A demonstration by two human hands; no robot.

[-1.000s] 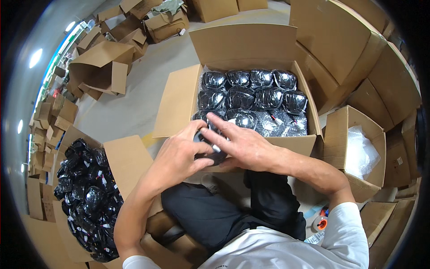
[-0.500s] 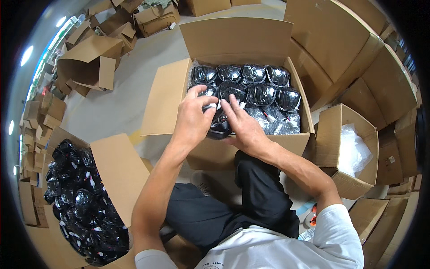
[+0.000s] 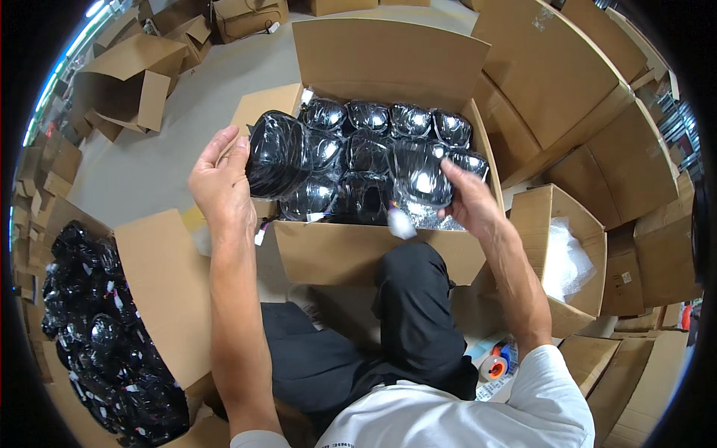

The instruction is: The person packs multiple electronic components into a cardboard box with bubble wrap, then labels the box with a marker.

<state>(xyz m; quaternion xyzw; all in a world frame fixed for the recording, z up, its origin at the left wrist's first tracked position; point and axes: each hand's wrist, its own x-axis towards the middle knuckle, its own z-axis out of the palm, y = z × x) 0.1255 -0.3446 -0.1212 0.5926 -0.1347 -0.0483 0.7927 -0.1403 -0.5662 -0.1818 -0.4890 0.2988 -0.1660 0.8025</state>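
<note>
My left hand (image 3: 228, 168) grips a rounded black part wrapped in clear film (image 3: 278, 153) by its left side, above the left wall of an open carton (image 3: 381, 254). A second film-wrapped black part (image 3: 422, 173) is in my right hand (image 3: 474, 198), held over the carton's right half. From it hangs a cable with a whitish end (image 3: 401, 222), blurred. Inside the carton, similar wrapped parts (image 3: 368, 116) lie in rows. The nearest row has two at its left, and bubble wrap (image 3: 426, 214) shows at its right, partly hidden by the held part.
At lower left, another carton (image 3: 164, 291) is heaped with black wrapped parts (image 3: 104, 336). A smaller carton (image 3: 515, 231) with clear plastic wrap (image 3: 569, 261) stands at right. Tall cartons (image 3: 553, 97) crowd the right side. An orange tape roll (image 3: 493, 367) lies near my right leg.
My hands have moved apart from the carton's near row. Each now holds a wrapped part, the left raised leftward, the right moved rightward. Two parts now show at the near row's left.
</note>
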